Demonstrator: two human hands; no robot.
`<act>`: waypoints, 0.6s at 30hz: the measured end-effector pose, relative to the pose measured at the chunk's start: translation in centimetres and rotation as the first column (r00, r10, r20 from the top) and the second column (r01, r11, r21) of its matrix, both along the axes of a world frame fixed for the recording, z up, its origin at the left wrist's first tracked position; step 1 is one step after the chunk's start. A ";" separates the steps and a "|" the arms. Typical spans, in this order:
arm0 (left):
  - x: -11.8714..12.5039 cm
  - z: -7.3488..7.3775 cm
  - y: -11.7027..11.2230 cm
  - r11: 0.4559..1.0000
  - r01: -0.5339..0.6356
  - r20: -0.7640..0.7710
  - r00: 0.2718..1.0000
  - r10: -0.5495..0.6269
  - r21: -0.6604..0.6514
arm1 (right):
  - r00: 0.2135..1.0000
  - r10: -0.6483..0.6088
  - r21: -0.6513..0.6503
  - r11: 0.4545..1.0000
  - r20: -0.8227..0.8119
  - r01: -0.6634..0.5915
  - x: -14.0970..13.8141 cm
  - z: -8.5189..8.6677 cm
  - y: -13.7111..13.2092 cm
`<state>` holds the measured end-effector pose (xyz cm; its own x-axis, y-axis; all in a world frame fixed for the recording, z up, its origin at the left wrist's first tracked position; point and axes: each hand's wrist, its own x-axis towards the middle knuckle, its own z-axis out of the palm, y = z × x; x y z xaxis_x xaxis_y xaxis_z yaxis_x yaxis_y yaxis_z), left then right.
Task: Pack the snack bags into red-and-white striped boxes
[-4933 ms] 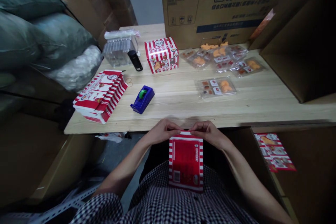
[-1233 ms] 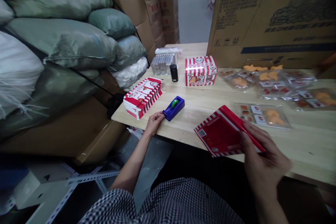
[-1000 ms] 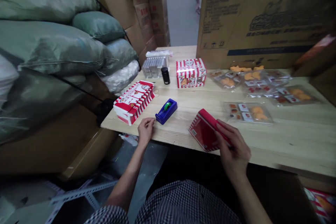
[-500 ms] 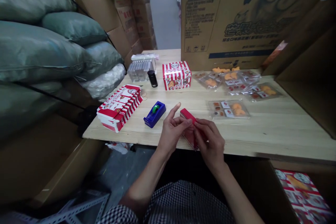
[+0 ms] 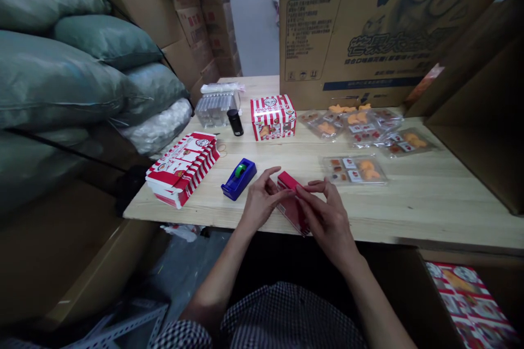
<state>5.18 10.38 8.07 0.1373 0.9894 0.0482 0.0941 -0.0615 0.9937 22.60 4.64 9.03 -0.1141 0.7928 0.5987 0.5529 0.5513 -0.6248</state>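
At the table's front edge a small red box [image 5: 293,208] lies slanted between my hands. My left hand [image 5: 262,199] is closed on its left side, thumb pressed on the top near the far end. My right hand [image 5: 325,212] pinches the box's upper right edge with thumb and forefinger, the other fingers curled. A blue tape dispenser [image 5: 239,179] with a green roll stands just left of my left hand. Beyond my right hand lies a clear packet [image 5: 355,169] with orange and brown pieces.
Flat red-and-white striped cartons [image 5: 183,168] are stacked at the left; a made-up striped box [image 5: 273,118] stands at the back. Nearby are a black cylinder [image 5: 235,122] and clear plastic cases [image 5: 216,106]. More packets [image 5: 364,128] lie before a big cardboard box [image 5: 347,32].
My right hand's fingers have lifted and moved along the red box toward its far end, baring more of its face. The view has shifted slightly.
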 end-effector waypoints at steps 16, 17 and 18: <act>4.2 0.2 -8.0 0.424 0.359 -0.352 0.931 -0.098 0.831 | 0.172 -0.437 -0.468 0.843 -0.883 -0.264 4.9 0.2 -10.5; 5.6 -0.3 -8.7 0.364 0.420 -0.385 0.907 -0.169 0.831 | 0.122 -0.457 -0.473 0.849 -0.881 -0.235 5.7 0.7 -11.2; 6.9 -0.7 -9.2 0.320 0.477 -0.416 0.877 -0.241 0.819 | 0.084 -0.485 -0.492 0.853 -0.871 -0.174 6.8 1.1 -12.0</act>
